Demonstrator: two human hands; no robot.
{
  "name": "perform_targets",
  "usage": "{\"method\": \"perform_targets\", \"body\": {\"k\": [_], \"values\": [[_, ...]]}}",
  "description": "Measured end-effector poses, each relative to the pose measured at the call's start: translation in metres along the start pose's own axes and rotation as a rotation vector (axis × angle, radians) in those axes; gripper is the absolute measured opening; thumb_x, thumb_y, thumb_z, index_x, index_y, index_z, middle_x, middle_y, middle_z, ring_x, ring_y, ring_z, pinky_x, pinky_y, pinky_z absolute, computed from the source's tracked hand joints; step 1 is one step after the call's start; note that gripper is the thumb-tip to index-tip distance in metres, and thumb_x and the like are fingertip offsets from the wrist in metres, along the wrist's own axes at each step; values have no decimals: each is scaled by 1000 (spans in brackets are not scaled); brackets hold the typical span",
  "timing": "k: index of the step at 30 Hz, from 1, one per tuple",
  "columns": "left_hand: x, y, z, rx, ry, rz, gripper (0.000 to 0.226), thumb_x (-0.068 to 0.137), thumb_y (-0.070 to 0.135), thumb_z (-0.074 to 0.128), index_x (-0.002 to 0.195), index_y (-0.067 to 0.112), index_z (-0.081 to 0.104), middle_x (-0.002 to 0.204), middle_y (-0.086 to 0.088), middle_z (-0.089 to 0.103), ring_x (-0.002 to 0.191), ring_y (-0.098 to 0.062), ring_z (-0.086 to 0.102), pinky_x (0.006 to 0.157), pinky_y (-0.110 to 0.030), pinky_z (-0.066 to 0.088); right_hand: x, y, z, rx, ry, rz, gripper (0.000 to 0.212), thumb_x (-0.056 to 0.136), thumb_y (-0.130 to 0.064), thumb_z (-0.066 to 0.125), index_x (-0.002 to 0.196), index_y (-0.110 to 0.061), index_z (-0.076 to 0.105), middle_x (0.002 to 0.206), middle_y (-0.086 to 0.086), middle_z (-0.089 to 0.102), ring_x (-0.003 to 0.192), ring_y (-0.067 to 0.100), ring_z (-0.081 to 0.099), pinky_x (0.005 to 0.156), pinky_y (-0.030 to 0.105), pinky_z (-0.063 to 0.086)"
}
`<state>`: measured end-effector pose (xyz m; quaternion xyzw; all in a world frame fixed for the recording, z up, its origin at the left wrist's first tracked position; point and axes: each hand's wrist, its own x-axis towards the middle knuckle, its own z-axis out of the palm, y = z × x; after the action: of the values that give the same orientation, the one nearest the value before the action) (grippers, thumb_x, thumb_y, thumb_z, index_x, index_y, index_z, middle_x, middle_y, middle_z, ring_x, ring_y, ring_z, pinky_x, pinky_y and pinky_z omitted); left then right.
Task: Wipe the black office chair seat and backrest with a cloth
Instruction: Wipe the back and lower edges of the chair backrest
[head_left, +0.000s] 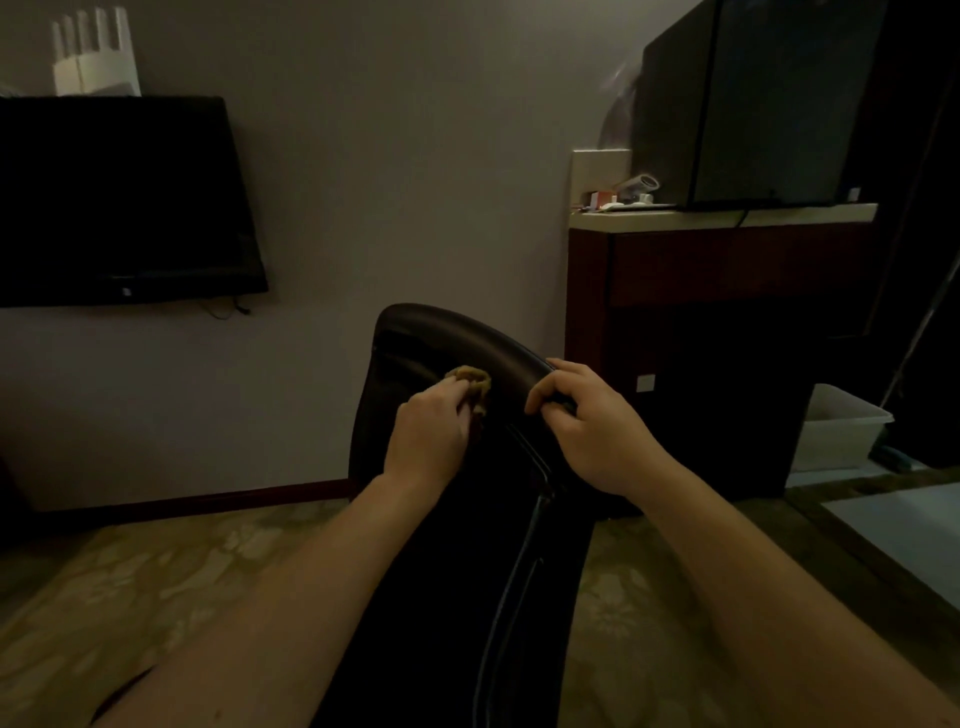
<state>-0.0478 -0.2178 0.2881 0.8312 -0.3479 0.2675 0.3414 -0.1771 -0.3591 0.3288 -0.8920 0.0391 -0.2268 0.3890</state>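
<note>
left hand (430, 434) pinches cloth (474, 378) on backrest (415, 338); right hand (587, 423) fingers (569, 370) grip its rim; cabinet (701, 270) behind

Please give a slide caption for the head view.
Left hand holds cloth against chair backrest; right hand grips its edge.

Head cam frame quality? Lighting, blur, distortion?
Head view: dim, underexposed; the black chair merges into shadow low down; wide-angle tilts the TV edges; the cloth in the left hand is soft; the right hand gripping its top edge is sharper.
</note>
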Motion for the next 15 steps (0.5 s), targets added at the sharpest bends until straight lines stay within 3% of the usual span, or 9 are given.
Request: {"method": "perform_targets", "body": {"k": [2,6,8,11,15], "values": [[-13,4,3,-47,10,66,15,99,14,56,104,14,70,104,2,70,85,5,56,78,-3,46,1,-1,1,-5,21,8,23,99,-16,50,86,-26,65,149,-10,36,130,15,41,99,25,36],[-33,10,4,-93,-11,151,22,97,11,59,117,12,68,124,0,67,109,7,51,93,6,30,1,-1,4,-7,32,11,21,97,-20,53,84,-31,65,148,-12,36,129,17,44,106,41,44],[-31,6,2,-78,-24,161,27,97,12,59,124,11,65,132,-2,63,118,1,51,96,5,27,1,-2,4,-17,26,8,21,97,-19,53,84,-30,66,149,-11,36,130,18,43,107,41,42],[-18,-1,1,-28,-42,141,29,98,13,57,127,12,64,135,-4,61,125,-12,56,105,-8,32,0,0,2,-16,25,3,22,97,-17,52,84,-28,66,149,-10,36,131,18,42,108,36,39],[-6,-4,0,-34,-3,61,25,100,14,54,120,13,68,124,-1,68,114,-14,63,96,-7,37,1,1,1,-6,6,0,24,98,-14,50,85,-27,65,150,-10,35,135,18,36,105,27,31]]}}
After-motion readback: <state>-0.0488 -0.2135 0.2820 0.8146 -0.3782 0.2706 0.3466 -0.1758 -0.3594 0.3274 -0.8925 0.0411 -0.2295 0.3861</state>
